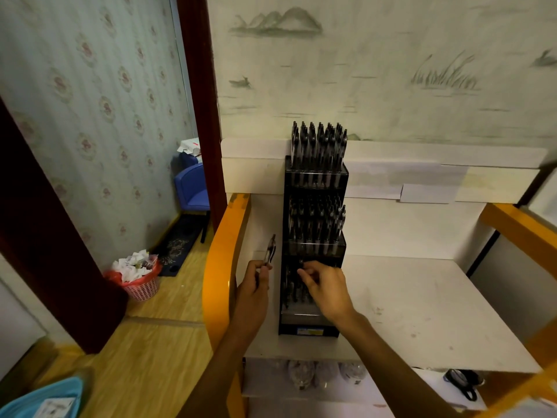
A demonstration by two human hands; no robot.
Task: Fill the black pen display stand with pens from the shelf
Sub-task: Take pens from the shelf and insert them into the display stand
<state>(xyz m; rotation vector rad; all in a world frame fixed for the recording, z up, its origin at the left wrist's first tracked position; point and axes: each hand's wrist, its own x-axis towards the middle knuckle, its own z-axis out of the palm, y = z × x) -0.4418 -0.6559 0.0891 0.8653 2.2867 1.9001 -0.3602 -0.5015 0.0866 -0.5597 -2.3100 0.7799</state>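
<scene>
A black pen stand with three stepped tiers stands on a white shelf, close to the shelf's left edge and reaching back to its rear panel. The top and middle tiers are packed with dark pens standing upright; the bottom tier holds pens too, partly hidden by the right hand.

The left hand is curled around a few pens, gripping them upright just beside the stand's left side, near the shelf's orange left rail. The right hand reaches over the bottom tier with its fingers bent down among the pens there; it seems to pinch one, though the pen itself is hard to make out.

The shelf surface is white with faint reddish marks toward its right front. Orange rails frame it on both sides. A lower shelf beneath shows clear bags and a dark object at the right.

The wall behind carries pale wallpaper painted with hills and reeds. To the left, a dark wooden door frame opens onto a wood floor with a pink wastebasket full of paper, a blue chair and a dark mat.
</scene>
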